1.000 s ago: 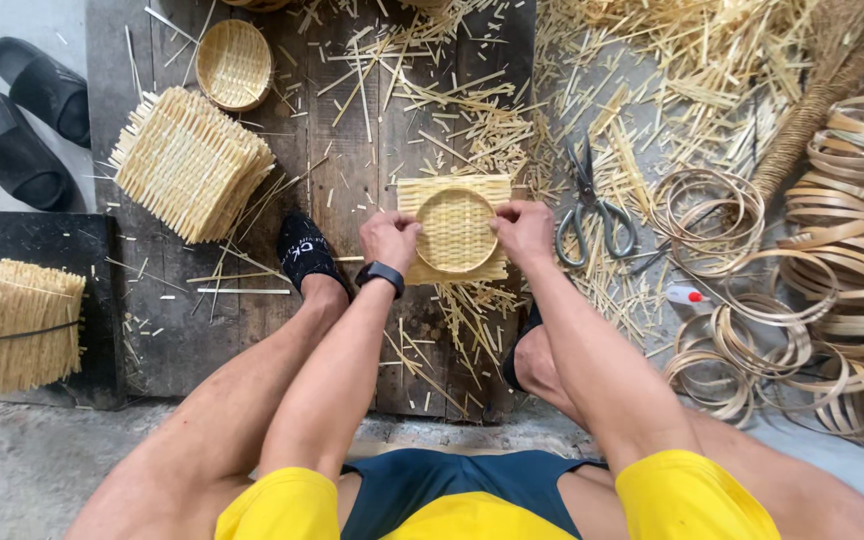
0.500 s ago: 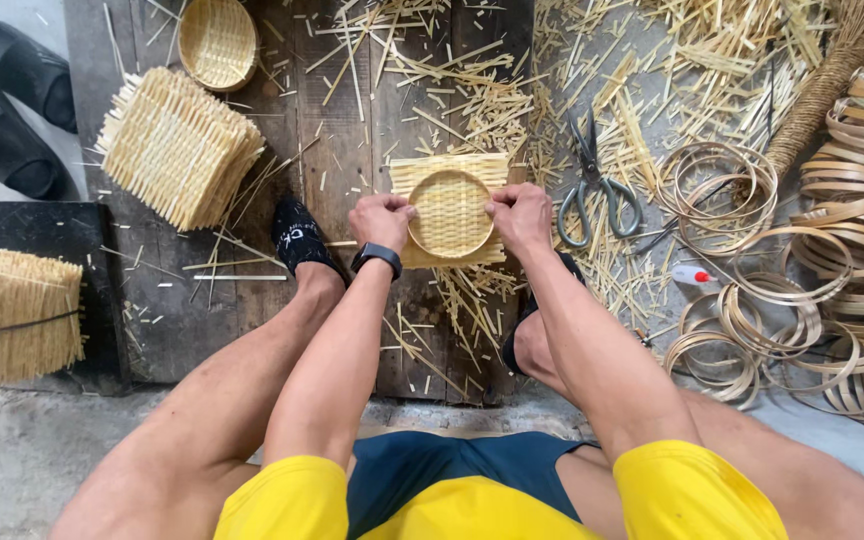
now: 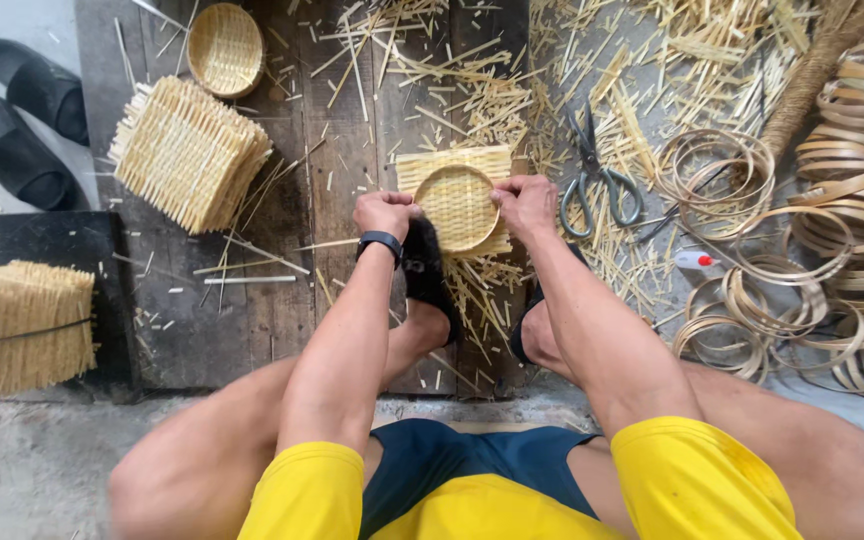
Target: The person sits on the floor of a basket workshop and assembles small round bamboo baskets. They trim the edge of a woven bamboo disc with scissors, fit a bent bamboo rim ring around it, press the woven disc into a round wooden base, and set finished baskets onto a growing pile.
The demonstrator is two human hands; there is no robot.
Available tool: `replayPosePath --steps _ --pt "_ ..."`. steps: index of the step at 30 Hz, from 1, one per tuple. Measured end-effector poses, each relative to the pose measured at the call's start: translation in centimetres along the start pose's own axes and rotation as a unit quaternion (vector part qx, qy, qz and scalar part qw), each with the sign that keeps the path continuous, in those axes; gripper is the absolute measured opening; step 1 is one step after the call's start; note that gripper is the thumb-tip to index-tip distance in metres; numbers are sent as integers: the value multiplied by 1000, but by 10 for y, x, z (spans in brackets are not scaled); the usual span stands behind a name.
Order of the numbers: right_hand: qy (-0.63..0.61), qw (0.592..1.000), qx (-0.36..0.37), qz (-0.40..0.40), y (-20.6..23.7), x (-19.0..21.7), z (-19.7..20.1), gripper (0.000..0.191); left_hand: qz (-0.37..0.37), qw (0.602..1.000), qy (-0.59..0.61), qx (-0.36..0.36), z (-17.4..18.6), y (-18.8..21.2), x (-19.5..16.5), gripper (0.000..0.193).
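In the head view, one woven mat (image 3: 457,205) lies on the dark wooden board (image 3: 282,300), with one round hoop (image 3: 458,207) pressed on its middle. Two hands work it. The left hand (image 3: 385,213) is closed on the hoop's left rim, and the right hand (image 3: 524,205) is closed on its right rim. The mat sits at the centre of the board, just past the person's two dark shoes.

Left of the mat lies one tilted stack of mats (image 3: 189,152). One finished round basket (image 3: 225,48) sits beyond that stack. One tied bundle of mats (image 3: 20,330) rests far left of the mat, off the board. Two black sandals (image 3: 27,125) lie at the far left. Right of the mat lies one pair of scissors (image 3: 597,175), and further right a heap of many bamboo rings (image 3: 832,250), too many to count. One small white bottle with a red cap (image 3: 694,260) lies among them.

Against the earlier frames, the mat and both hands sit lower in the picture, and the left shoe now lies under the left wrist.

The mat is a rectangle. Its long axis runs left to right, with its splint ends pointing away from the person.
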State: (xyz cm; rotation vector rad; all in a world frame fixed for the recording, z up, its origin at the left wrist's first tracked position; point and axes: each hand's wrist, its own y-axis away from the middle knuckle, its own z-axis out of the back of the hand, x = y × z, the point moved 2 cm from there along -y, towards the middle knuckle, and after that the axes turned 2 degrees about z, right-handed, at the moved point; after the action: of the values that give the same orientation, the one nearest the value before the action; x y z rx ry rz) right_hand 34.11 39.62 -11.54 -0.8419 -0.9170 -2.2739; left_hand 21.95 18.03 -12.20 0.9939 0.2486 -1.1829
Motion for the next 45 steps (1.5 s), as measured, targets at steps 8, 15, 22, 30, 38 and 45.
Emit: replayPosePath --steps 8,15,22,30,38,45 --pt "30 999 13 -16 2 16 9 18 -38 994 -91 42 5 -12 -12 23" --pt "-2 999 28 25 3 14 15 20 -69 995 -68 9 1 -2 -7 14" --pt "-72 989 130 21 -14 18 24 18 -103 984 -132 61 7 -4 -20 17" --pt "-306 873 155 -347 91 20 -38 38 -597 771 -212 63 -36 4 -64 31" --pt "-257 958 6 -125 92 -8 -79 25 -456 878 -118 85 -53 -2 -44 23" --pt "-282 934 112 -191 96 -14 -70 38 -354 914 -124 157 -61 -12 -47 23"
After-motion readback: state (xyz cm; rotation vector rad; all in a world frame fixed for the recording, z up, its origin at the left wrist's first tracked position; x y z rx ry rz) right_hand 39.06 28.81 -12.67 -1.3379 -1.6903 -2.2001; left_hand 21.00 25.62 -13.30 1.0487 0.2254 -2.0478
